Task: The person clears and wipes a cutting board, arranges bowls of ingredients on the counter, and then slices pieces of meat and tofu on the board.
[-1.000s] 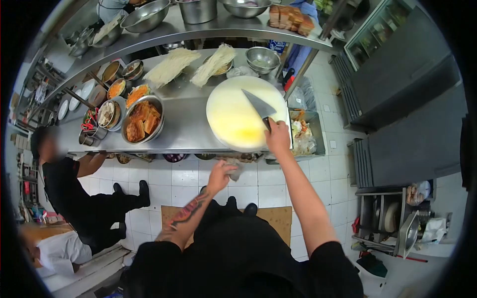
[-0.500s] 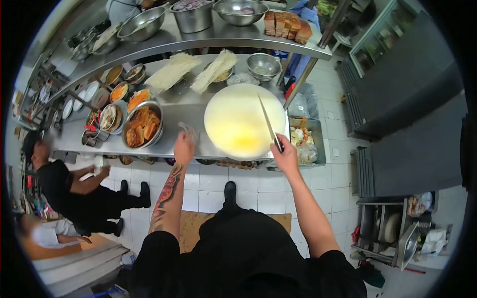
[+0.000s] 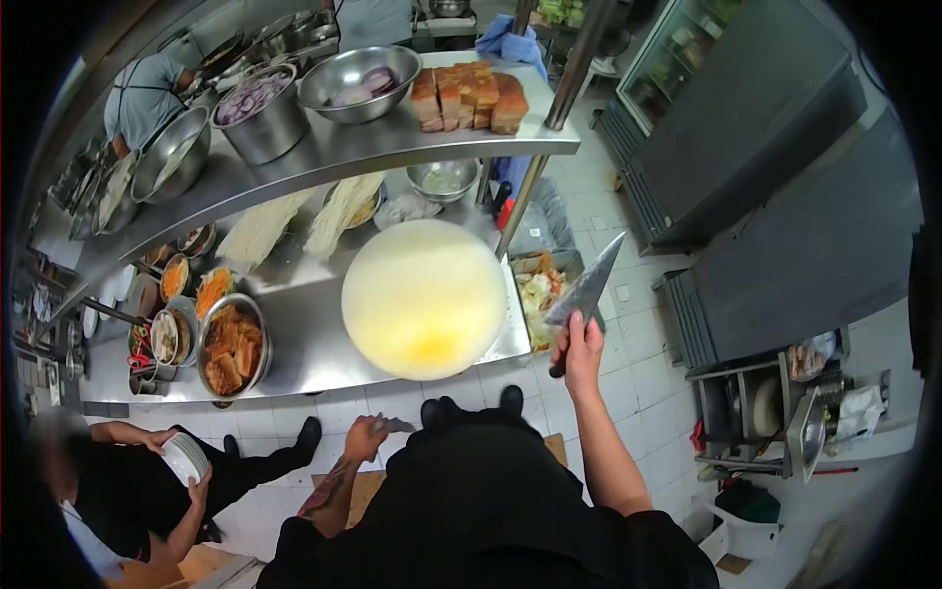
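One cleaver [image 3: 587, 288], blade raised, is gripped in the right hand [image 3: 579, 346] beside one round cutting board [image 3: 424, 297]. The left hand [image 3: 361, 438] clutches one crumpled rag [image 3: 392, 425] below the counter edge.

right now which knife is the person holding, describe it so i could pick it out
Start from the steel counter with the round pale cutting board on it. Just past the board's right edge, over the bin of vegetable scraps, the right hand grips a cleaver by its handle. Its broad grey blade points up and away, and it is the only knife in view.
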